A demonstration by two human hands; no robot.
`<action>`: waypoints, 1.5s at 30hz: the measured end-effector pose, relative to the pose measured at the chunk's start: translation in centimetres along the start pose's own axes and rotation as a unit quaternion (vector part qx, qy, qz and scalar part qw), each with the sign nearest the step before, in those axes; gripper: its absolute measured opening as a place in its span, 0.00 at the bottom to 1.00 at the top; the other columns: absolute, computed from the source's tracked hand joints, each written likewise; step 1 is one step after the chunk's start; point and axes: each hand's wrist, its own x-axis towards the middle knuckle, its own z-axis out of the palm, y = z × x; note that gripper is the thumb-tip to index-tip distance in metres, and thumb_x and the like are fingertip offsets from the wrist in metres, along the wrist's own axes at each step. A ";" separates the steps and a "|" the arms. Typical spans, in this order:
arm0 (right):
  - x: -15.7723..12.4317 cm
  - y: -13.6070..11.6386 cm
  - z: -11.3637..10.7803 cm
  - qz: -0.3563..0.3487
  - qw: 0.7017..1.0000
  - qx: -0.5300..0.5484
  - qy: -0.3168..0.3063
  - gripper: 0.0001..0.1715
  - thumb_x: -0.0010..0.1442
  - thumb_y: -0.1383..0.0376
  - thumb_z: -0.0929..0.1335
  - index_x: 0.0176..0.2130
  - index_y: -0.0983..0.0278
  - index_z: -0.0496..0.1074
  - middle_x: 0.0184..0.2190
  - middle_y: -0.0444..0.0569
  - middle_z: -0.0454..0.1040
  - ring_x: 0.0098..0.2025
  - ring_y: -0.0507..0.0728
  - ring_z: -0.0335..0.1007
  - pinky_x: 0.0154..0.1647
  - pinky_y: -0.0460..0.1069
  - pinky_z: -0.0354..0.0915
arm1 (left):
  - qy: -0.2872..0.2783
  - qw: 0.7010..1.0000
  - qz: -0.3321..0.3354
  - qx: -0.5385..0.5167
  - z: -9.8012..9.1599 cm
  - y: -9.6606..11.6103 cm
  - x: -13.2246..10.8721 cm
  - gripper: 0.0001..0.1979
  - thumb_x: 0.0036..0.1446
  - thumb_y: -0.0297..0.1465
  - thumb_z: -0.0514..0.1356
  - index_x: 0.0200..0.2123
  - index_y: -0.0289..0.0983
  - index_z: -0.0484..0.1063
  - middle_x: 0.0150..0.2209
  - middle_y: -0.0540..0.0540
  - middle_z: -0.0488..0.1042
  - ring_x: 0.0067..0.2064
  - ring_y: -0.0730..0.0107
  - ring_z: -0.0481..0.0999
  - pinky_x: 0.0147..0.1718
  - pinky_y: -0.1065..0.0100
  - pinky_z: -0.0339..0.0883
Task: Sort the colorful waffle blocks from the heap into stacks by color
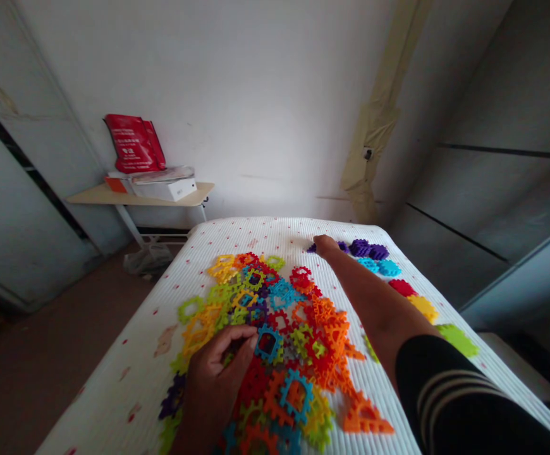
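Reaching far across a bed with a white ribbed cover flecked in red (pixel 114 385), we hold our right arm (pixel 374 303) out straight and low over the bed, a black sleeve with pale stripes (pixel 446 398) covering it up to the forearm. Our right hand (pixel 326 245) is bunched at the end of the arm, knuckles up, its tip right at a small group of purple spiky plastic pieces (pixel 363 248); we cannot tell whether it grips one. Our left hand (pixel 218 373) sits close to us, palm down, with its fingers (pixel 241 347) arched over a heaped pile of multicoloured interlocking plastic pieces (pixel 275 328), just beside a blue square frame piece (pixel 268 343); we cannot tell if it holds anything. The two hands are well apart, with the pile spreading between them. Down the bed's right side lie separate groups of cyan pieces (pixel 378 267), red pieces (pixel 402 288), yellow pieces (pixel 423 308) and lime-green pieces (pixel 458 339). An orange triangular piece (pixel 365 414) lies at the pile's near edge. Beyond the bed, a pale narrow tabletop (pixel 99 194) carries a white box (pixel 164 188) and a red bag (pixel 134 144).
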 end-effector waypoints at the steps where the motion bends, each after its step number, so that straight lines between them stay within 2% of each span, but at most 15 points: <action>1: 0.1 0.0 0.1 0.003 1.000 -0.008 0.004 0.19 0.62 0.60 0.65 0.51 0.66 0.65 0.49 0.52 0.67 0.46 0.57 0.67 0.44 0.56 0.67 | 0.000 1.000 -0.001 0.001 0.0 -0.1 0.0 0.11 0.45 0.38 0.62 0.29 0.38 0.77 0.29 0.47 0.78 0.32 0.64 0.76 0.36 0.68 0.70; 8: -0.4 -0.6 -0.4 -0.008 0.999 -0.040 0.026 0.19 0.62 0.60 0.65 0.50 0.66 0.65 0.48 0.52 0.67 0.45 0.57 0.68 0.44 0.56 0.67 | -0.004 1.000 0.006 0.007 0.2 -0.9 0.4 0.10 0.47 0.37 0.61 0.30 0.38 0.76 0.30 0.47 0.78 0.32 0.65 0.76 0.35 0.68 0.69; 13: -3.2 -2.2 -2.6 -0.053 0.995 -0.035 0.080 0.19 0.61 0.69 0.64 0.52 0.69 0.64 0.46 0.60 0.69 0.47 0.60 0.68 0.43 0.51 0.64 | 0.055 0.995 0.050 0.060 -0.5 -1.3 1.0 0.10 0.51 0.37 0.58 0.32 0.38 0.75 0.33 0.47 0.78 0.35 0.66 0.75 0.37 0.68 0.68; 15: -5.5 -2.9 -3.3 -0.085 0.991 -0.028 0.104 0.23 0.60 0.71 0.63 0.55 0.68 0.61 0.48 0.60 0.68 0.48 0.60 0.68 0.44 0.50 0.63 | 0.058 0.990 0.077 0.102 -1.1 -1.3 1.4 0.10 0.53 0.36 0.56 0.34 0.38 0.75 0.35 0.47 0.78 0.37 0.66 0.75 0.38 0.68 0.68; 17: -8.6 -3.4 -3.5 -0.128 0.984 -0.015 0.123 0.25 0.59 0.71 0.63 0.56 0.66 0.61 0.48 0.58 0.69 0.47 0.59 0.68 0.45 0.49 0.63 | 0.032 0.980 0.102 0.167 -1.6 -1.1 2.0 0.11 0.53 0.34 0.55 0.35 0.38 0.75 0.37 0.46 0.77 0.39 0.65 0.75 0.39 0.67 0.67; 21: -16.2 -3.5 -2.5 -0.253 0.951 0.059 0.166 0.18 0.59 0.68 0.63 0.50 0.65 0.66 0.43 0.53 0.72 0.42 0.57 0.70 0.43 0.48 0.64 | -0.053 0.936 0.135 0.322 -1.7 0.3 4.0 0.13 0.53 0.30 0.53 0.39 0.38 0.75 0.41 0.44 0.77 0.45 0.63 0.72 0.47 0.65 0.63; 23: -19.9 -3.3 -1.5 -0.289 0.935 0.106 0.178 0.15 0.61 0.67 0.62 0.48 0.64 0.67 0.40 0.51 0.72 0.39 0.55 0.71 0.40 0.47 0.64 | -0.092 0.908 0.138 0.385 -1.2 1.1 5.3 0.14 0.54 0.30 0.53 0.41 0.39 0.75 0.42 0.44 0.76 0.47 0.64 0.71 0.48 0.65 0.62; 25: -23.1 -3.1 -0.6 -0.302 0.926 0.135 0.181 0.13 0.63 0.67 0.60 0.46 0.63 0.68 0.36 0.50 0.73 0.36 0.53 0.71 0.37 0.46 0.65 | -0.126 0.880 0.120 0.443 -0.3 1.7 6.5 0.14 0.54 0.31 0.53 0.41 0.39 0.75 0.42 0.44 0.76 0.47 0.63 0.71 0.46 0.66 0.62; 27: -25.6 -2.8 0.4 -0.309 0.920 0.156 0.185 0.13 0.64 0.66 0.59 0.45 0.63 0.69 0.34 0.50 0.72 0.34 0.53 0.70 0.35 0.46 0.65 | -0.147 0.857 0.097 0.484 0.7 1.8 7.5 0.12 0.53 0.32 0.54 0.37 0.39 0.77 0.39 0.42 0.77 0.44 0.61 0.72 0.43 0.65 0.63; 31: -28.2 -2.1 2.0 -0.296 0.917 0.180 0.197 0.13 0.65 0.66 0.58 0.41 0.64 0.70 0.32 0.50 0.72 0.32 0.51 0.69 0.33 0.44 0.64 | -0.148 0.846 0.083 0.505 2.3 1.6 8.0 0.07 0.47 0.28 0.56 0.25 0.38 0.76 0.31 0.42 0.76 0.38 0.60 0.74 0.36 0.65 0.63; 35: -28.4 -1.4 3.2 -0.272 0.920 0.186 0.214 0.13 0.65 0.66 0.57 0.37 0.64 0.69 0.29 0.48 0.71 0.30 0.51 0.68 0.31 0.44 0.62 | -0.134 0.850 0.079 0.503 2.8 1.7 7.6 0.07 0.44 0.26 0.56 0.21 0.39 0.73 0.27 0.44 0.75 0.35 0.62 0.73 0.31 0.68 0.60; 39: -27.6 -1.1 4.1 -0.260 0.925 0.170 0.220 0.13 0.65 0.67 0.57 0.33 0.63 0.68 0.27 0.48 0.70 0.28 0.51 0.67 0.29 0.44 0.61 | -0.124 0.865 0.086 0.478 2.3 2.0 7.7 0.06 0.46 0.31 0.56 0.21 0.40 0.72 0.26 0.46 0.74 0.30 0.64 0.72 0.26 0.70 0.55; 42: -27.3 -1.1 4.6 -0.259 0.923 0.177 0.222 0.13 0.64 0.67 0.57 0.33 0.63 0.67 0.27 0.47 0.70 0.28 0.51 0.67 0.29 0.44 0.61 | -0.080 0.911 0.090 0.395 1.8 1.8 7.9 0.06 0.46 0.34 0.57 0.21 0.40 0.71 0.22 0.49 0.73 0.26 0.67 0.70 0.24 0.70 0.53; 45: -27.2 -0.9 4.7 -0.258 0.917 0.209 0.222 0.13 0.64 0.67 0.58 0.33 0.63 0.68 0.28 0.47 0.70 0.29 0.51 0.68 0.30 0.44 0.62 | -0.052 0.971 0.088 0.217 1.7 1.4 7.4 0.06 0.43 0.34 0.59 0.20 0.38 0.70 0.20 0.51 0.71 0.25 0.69 0.69 0.26 0.71 0.56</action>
